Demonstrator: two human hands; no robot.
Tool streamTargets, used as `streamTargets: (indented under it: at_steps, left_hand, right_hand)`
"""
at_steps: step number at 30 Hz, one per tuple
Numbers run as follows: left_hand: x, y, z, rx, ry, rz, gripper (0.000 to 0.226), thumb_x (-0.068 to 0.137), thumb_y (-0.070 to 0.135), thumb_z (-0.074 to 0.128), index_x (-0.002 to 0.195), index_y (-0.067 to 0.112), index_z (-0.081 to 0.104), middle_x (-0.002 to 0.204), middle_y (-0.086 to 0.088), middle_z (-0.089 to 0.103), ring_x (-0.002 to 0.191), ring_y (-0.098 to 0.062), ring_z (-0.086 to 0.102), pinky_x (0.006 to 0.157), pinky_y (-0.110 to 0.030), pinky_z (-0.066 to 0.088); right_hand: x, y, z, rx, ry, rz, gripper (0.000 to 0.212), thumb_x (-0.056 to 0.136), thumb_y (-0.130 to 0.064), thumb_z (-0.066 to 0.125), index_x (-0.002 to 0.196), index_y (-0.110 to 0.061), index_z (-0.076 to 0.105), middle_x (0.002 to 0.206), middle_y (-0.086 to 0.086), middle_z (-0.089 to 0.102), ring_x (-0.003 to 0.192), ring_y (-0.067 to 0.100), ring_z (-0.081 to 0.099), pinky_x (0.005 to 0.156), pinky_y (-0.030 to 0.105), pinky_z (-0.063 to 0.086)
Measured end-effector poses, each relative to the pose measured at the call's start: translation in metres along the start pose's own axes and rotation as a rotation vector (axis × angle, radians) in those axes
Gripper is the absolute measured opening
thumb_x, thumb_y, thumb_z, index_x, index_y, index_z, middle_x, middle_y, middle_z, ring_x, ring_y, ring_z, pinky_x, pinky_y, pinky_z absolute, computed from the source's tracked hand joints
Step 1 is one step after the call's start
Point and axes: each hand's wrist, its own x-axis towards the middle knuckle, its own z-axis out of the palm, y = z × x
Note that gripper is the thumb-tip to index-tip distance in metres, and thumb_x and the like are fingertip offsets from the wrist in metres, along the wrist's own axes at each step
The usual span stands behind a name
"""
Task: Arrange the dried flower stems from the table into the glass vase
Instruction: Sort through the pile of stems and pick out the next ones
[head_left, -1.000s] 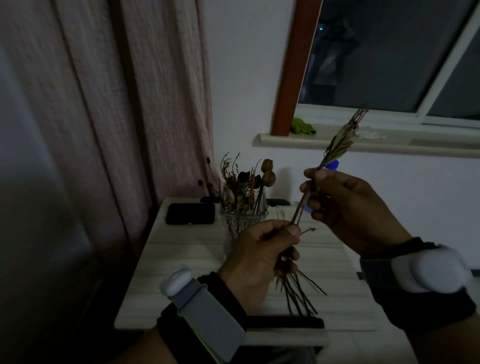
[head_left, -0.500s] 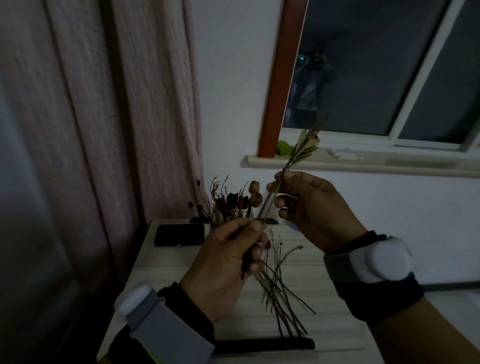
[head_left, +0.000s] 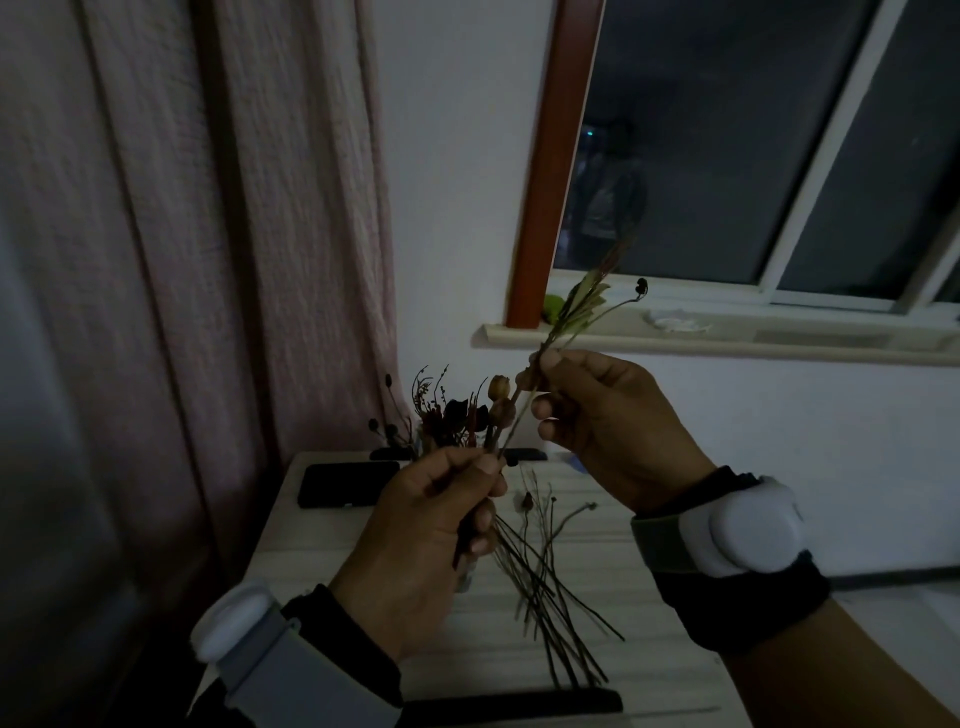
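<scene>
The room is dim. A small table (head_left: 332, 551) with a pale, striped wood-look top stands in the corner between a pink curtain (head_left: 208, 234) on the left and a white wall. Above the wall there is a window (head_left: 727, 130) with dark glass, a brown frame post (head_left: 550, 156) and a light sill (head_left: 727, 340).

Both hands are raised over the table and hold one dried stem (head_left: 540, 374) together. The left hand (head_left: 431, 551) pinches its lower part between thumb and fingers; the right hand (head_left: 608, 421) is closed around it higher, just under the leafy top. The stem is tilted, its top toward the window.

Under the hands, loose stems (head_left: 550, 597) lie spread on the table top. At the far edge of the table, more dried flowers (head_left: 467, 410) stand upright, probably in the glass vase, but the left hand hides the vase itself. A flat black object (head_left: 343, 484) lies near the flowers, and a dark bar (head_left: 514, 702) lies along the near edge.
</scene>
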Motion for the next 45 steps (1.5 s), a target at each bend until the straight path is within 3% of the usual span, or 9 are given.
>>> streamTargets:
  at_steps: [3,8,13,22,26,34,45]
  left_hand:
    - [0.001,0.000,-0.003,0.036,-0.004,0.006,0.016,0.080,0.018,0.068,0.090,0.006,0.071,0.073,-0.005,0.060,0.054,-0.010,0.045,0.045,-0.024,0.030]
    - [0.002,0.002,-0.005,0.062,-0.008,0.021,0.018,0.075,0.022,0.070,0.086,0.009,0.074,0.072,-0.005,0.059,0.055,-0.010,0.045,0.045,-0.023,0.033]
    - [0.003,0.002,-0.006,0.078,-0.001,0.027,0.016,0.078,0.023,0.070,0.086,0.010,0.076,0.074,-0.007,0.060,0.058,-0.012,0.050,0.051,-0.026,0.041]
    - [0.003,0.005,-0.004,-0.046,0.001,-0.084,0.040,0.098,0.039,0.046,0.116,0.008,0.065,0.104,-0.012,0.072,0.086,-0.022,0.068,0.072,-0.033,0.053]
    - [0.000,0.000,-0.012,-0.066,0.028,-0.128,0.048,0.098,0.045,0.043,0.114,0.005,0.064,0.106,-0.015,0.072,0.090,-0.026,0.069,0.077,-0.037,0.055]
    - [-0.002,-0.024,-0.015,0.054,0.002,-0.209,0.032,0.099,0.026,0.048,0.112,0.001,0.064,0.102,-0.014,0.073,0.081,-0.022,0.068,0.072,-0.034,0.053]
    - [0.009,-0.033,-0.018,0.135,-0.004,-0.241,0.028,0.098,0.027,0.053,0.112,0.006,0.065,0.104,-0.009,0.074,0.081,-0.020,0.070,0.073,-0.032,0.051]
  right_hand:
    - [0.000,-0.003,0.002,-0.017,0.002,-0.003,0.020,0.081,-0.023,0.063,0.086,-0.006,0.072,0.086,0.013,0.070,0.059,0.012,0.059,0.053,0.022,0.049]
    - [0.000,-0.008,0.004,-0.059,-0.014,-0.028,0.014,0.090,-0.011,0.060,0.089,0.001,0.068,0.087,0.015,0.067,0.059,0.012,0.059,0.053,0.022,0.050]
    - [0.000,-0.016,0.003,-0.137,-0.047,-0.057,0.016,0.092,-0.011,0.059,0.087,0.000,0.069,0.089,0.025,0.060,0.060,0.015,0.062,0.056,0.022,0.052]
    - [0.010,-0.047,-0.008,-0.246,-0.050,-0.112,0.023,0.081,-0.025,0.061,0.094,-0.006,0.067,0.084,0.001,0.072,0.074,0.011,0.066,0.063,0.021,0.055]
    - [0.019,-0.062,-0.011,-0.287,-0.023,-0.177,0.012,0.090,-0.021,0.058,0.085,-0.014,0.067,0.087,0.000,0.072,0.078,0.010,0.068,0.064,0.019,0.054]
    - [0.034,-0.041,-0.018,-0.409,0.038,-0.211,0.012,0.094,-0.013,0.058,0.091,-0.012,0.070,0.090,0.004,0.074,0.083,0.014,0.071,0.068,0.022,0.057]
    - [0.054,0.001,-0.023,-0.491,0.061,-0.192,0.010,0.091,-0.009,0.064,0.097,-0.006,0.072,0.096,0.012,0.074,0.084,0.020,0.071,0.074,0.033,0.061]
